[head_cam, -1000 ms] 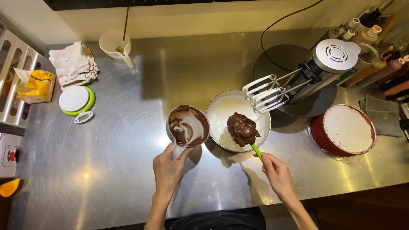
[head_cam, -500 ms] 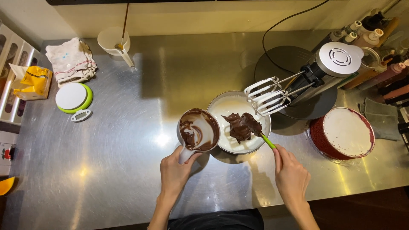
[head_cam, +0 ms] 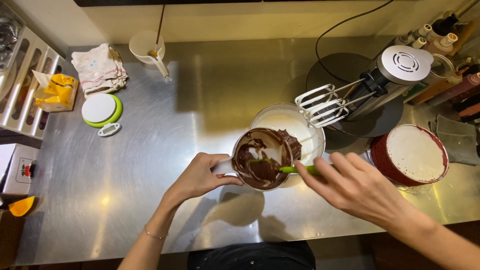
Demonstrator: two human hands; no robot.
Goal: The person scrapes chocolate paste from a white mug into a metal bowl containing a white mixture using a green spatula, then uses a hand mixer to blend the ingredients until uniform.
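steel counter (head_cam: pixel 150 165) seen from above, lamp glare on it. left hand (head_cam: pixel 200 176) closed around the white handle of a small cup (head_cam: pixel 262 158), fingers wrapped over the handle, thumb below; cup is lifted and tipped over the near rim of the bowl (head_cam: pixel 287 131), its shadow falling on the counter below. inside of cup smeared with dark chocolate (head_cam: pixel 260 167), a pool of it low in the cup. right hand (head_cam: pixel 357 187) pinches the green handle of a spatula (head_cam: pixel 292 169) between thumb and fingertips, other fingers loosely extended; spatula blade sits inside the cup, in the chocolate. bowl holds white cream, with a dark lump of chocolate showing just past the cup's far rim. thin bracelet on left wrist. mixer (head_cam: pixel 385 80) stands right of the bowl, head tilted back, two beaters (head_cam: pixel 322 105) coated white hanging above the bowl's far edge, not touching the cream; its cord runs up to the wall. red pan (head_cam: pixel 412 155) with pale lining sits right of the bowl, near the right hand. far left: round white-and-green scale (head_cam: pixel 101 109), folded cloth (head_cam: pixel 99 67) behind it, yellow packet (head_cam: pixel 57 92) beside a white rack. white cup with a stick (head_cam: pixel 147 47) at the back wall. bottles crowd the far right corner, too small to tell apart.
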